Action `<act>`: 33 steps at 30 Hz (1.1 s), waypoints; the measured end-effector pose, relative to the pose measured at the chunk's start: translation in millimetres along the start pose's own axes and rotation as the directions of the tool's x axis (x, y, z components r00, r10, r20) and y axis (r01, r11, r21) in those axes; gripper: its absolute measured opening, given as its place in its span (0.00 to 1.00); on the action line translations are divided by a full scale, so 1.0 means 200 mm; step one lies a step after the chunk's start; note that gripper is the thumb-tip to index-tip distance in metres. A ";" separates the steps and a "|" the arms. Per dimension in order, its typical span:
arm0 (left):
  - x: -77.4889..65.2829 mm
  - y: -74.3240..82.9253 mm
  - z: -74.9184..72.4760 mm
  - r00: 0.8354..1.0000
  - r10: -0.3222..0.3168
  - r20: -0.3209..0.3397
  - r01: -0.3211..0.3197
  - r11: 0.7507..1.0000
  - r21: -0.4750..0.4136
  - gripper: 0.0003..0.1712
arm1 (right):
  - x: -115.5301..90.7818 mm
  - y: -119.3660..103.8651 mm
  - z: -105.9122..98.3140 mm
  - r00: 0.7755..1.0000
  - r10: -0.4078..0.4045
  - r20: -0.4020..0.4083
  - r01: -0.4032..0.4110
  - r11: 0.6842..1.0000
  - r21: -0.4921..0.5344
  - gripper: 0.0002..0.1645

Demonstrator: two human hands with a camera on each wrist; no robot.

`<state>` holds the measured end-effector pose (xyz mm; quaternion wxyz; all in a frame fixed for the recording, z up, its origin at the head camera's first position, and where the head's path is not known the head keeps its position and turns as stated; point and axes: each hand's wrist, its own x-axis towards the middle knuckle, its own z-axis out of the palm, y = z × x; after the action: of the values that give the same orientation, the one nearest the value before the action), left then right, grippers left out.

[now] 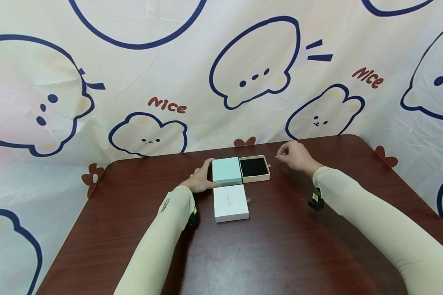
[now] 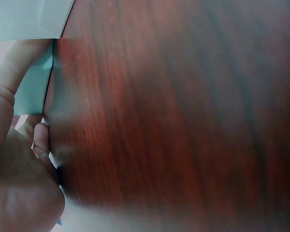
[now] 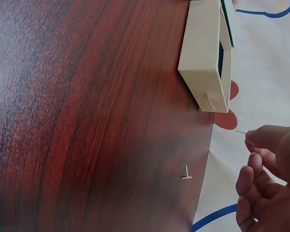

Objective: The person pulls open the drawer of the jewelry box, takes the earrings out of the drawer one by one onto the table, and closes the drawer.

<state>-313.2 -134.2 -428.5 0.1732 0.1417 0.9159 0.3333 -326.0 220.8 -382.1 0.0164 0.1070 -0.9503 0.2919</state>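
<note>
A mint-green box sleeve [image 1: 226, 171] lies on the table, and my left hand [image 1: 199, 180] holds it from the left, thumb at the near edge and fingers at the far side. From its right end extends a cream drawer [image 1: 256, 179] lined with a black pad [image 1: 253, 167] and bearing a small ribbon tab. To the drawer's right, my right hand [image 1: 295, 155] pinches a thin metal pin-like piece [image 3: 240, 132] between thumb and forefinger, its other fingers curled. Below that hand in the right wrist view, a tiny silvery stud-like piece [image 3: 186, 174] stands on the tabletop, its thin post pointing up.
A white box [image 1: 231, 203] with printed lettering and a side tab sits just in front of the mint sleeve. The dark red wooden table [image 1: 280, 254] ends at a patterned curtain [image 1: 199, 73] behind the boxes and at both sides.
</note>
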 end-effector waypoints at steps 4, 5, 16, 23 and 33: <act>0.00 0.00 0.00 1.000 0.003 0.001 -0.003 1.000 -0.001 0.59 | 0.00 0.02 0.00 1.000 0.005 -0.003 -0.005 1.000 -0.006 0.09; 0.00 0.00 0.00 1.000 0.003 0.002 -0.003 1.000 -0.002 0.59 | 0.00 0.02 0.00 1.000 0.008 -0.002 -0.008 1.000 -0.008 0.10; 0.00 0.00 0.00 1.000 0.002 0.002 -0.002 1.000 0.002 0.59 | -0.01 0.06 0.00 0.999 0.042 0.006 -0.042 0.999 -0.018 0.11; 0.00 0.00 0.00 1.000 0.000 0.005 0.000 1.000 0.000 0.59 | 0.00 0.09 0.01 0.998 0.061 0.011 -0.061 0.998 -0.011 0.10; 0.00 0.00 0.00 1.000 -0.002 -0.002 0.002 1.000 0.005 0.59 | 0.00 0.13 0.04 0.994 0.103 0.034 -0.104 0.995 0.013 0.11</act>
<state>-312.7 -133.7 -427.7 0.1724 0.1411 0.9170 0.3309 -330.4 237.2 -402.1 -0.0153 0.0626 -0.9526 0.2974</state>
